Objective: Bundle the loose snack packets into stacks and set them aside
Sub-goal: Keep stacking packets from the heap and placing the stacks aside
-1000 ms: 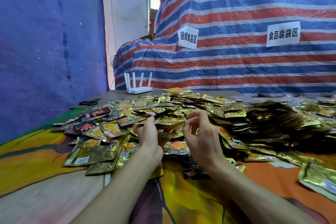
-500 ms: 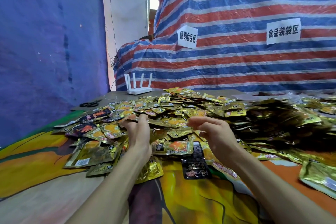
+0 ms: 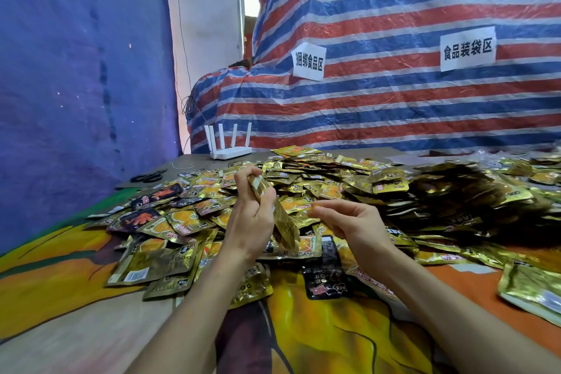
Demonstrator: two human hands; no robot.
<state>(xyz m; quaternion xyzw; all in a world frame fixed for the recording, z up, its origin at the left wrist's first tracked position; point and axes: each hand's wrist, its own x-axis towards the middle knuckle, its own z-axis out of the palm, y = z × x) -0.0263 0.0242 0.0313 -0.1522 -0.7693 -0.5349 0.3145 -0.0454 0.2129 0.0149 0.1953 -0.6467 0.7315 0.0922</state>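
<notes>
Worktop (image 3: 60, 343) heaped with packets (image 3: 303, 179). My left grip (image 3: 252, 218) clamps one packet (image 3: 283, 222) edge-up, long axis away from me; right grip (image 3: 352, 228) just beside, slack, empty.

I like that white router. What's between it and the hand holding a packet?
In the head view, loose snack packets, then bare table, lie between the left hand gripping a gold packet and the router.

Snack packets (image 3: 334, 179) heap across the table's (image 3: 60, 340) middle and right side. A router (image 3: 230, 152) stands at the far edge, scissors (image 3: 148, 176) lie by the far-left corner, and behind the table hangs a tarp (image 3: 394, 112) bearing 2 signs (image 3: 308, 61).
</notes>
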